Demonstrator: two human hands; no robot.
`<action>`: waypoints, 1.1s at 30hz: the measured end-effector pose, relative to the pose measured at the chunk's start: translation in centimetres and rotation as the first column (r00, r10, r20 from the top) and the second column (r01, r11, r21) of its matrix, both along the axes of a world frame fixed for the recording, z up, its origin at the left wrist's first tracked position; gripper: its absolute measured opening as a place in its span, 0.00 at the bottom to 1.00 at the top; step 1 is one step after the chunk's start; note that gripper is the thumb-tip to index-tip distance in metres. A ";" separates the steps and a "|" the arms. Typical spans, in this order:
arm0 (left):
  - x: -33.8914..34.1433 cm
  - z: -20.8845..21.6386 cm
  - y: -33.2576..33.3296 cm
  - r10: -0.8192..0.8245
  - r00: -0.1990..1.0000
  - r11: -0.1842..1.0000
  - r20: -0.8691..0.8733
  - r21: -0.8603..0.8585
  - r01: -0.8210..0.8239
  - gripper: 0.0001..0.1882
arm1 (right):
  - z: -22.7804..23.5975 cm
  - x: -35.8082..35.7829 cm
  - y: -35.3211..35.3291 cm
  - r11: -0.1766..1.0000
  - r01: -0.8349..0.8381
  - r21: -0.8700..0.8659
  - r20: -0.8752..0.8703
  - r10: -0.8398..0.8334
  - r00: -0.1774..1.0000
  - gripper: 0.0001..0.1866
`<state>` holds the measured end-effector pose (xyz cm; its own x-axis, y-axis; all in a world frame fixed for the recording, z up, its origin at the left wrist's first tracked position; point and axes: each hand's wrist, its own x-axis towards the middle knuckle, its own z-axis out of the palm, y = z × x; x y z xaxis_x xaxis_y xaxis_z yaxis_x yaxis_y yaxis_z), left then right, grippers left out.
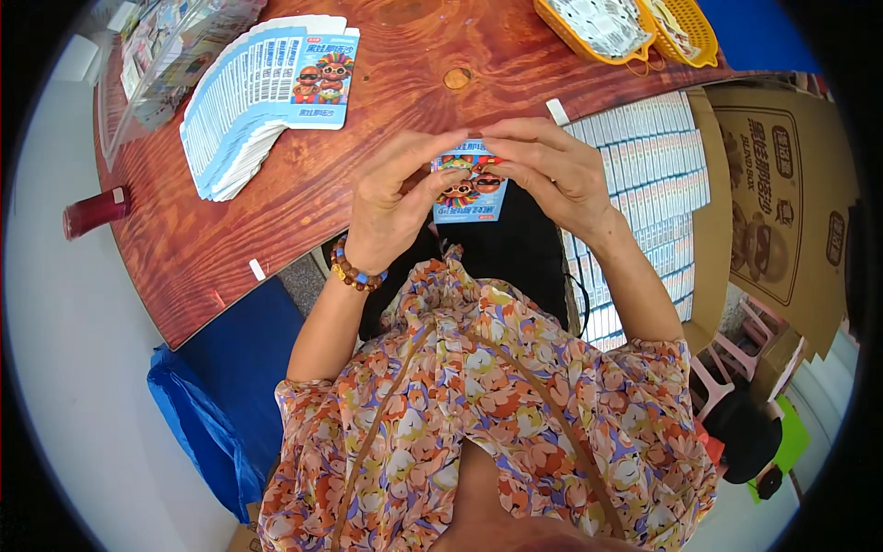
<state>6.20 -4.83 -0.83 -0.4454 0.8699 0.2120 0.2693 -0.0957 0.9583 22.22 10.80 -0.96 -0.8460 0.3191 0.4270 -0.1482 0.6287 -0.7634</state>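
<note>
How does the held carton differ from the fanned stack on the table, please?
The held carton is single, between left hand and right hand; the fanned stack overlaps many on the table. The carton's print is upside down, the stack's top print upright. Both show cartoon figures.

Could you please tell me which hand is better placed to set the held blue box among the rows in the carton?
Probably the right hand: it is nearer the open carton and its rows of boxes. The left hand also holds the blue box, but from the farther side.
</note>
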 end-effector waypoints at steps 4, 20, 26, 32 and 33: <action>0.7 -1.4 -0.1 -0.014 0.999 0.999 -0.034 0.035 0.015 0.16 | -0.7 1.2 -0.5 0.999 0.012 0.052 -0.009 -0.011 1.000 0.16; 5.8 -2.7 0.4 -0.061 0.945 0.978 0.321 -0.171 0.121 0.18 | -4.1 12.2 -1.5 0.573 0.310 -0.759 0.302 -0.111 0.947 0.15; 5.3 -2.4 0.3 -0.170 0.936 0.937 0.307 -0.245 0.250 0.20 | -8.8 33.7 6.4 0.369 0.897 -0.244 0.606 -0.664 0.438 0.15; 4.5 -3.0 -0.8 -0.170 0.958 0.926 0.231 -0.296 0.236 0.19 | -13.6 39.0 3.0 0.540 0.795 0.275 0.841 -0.537 0.074 0.17; 4.4 -2.9 -1.0 -0.157 0.962 0.925 0.223 -0.309 0.223 0.19 | -13.9 37.1 1.9 0.554 0.780 0.292 0.825 -0.558 0.087 0.17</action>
<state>10.59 -5.87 -3.68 -0.2679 0.9479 -0.1722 0.0871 0.2018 0.9755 59.33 12.68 -14.84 -0.0899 0.9127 -0.3987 0.9506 -0.0409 -0.3079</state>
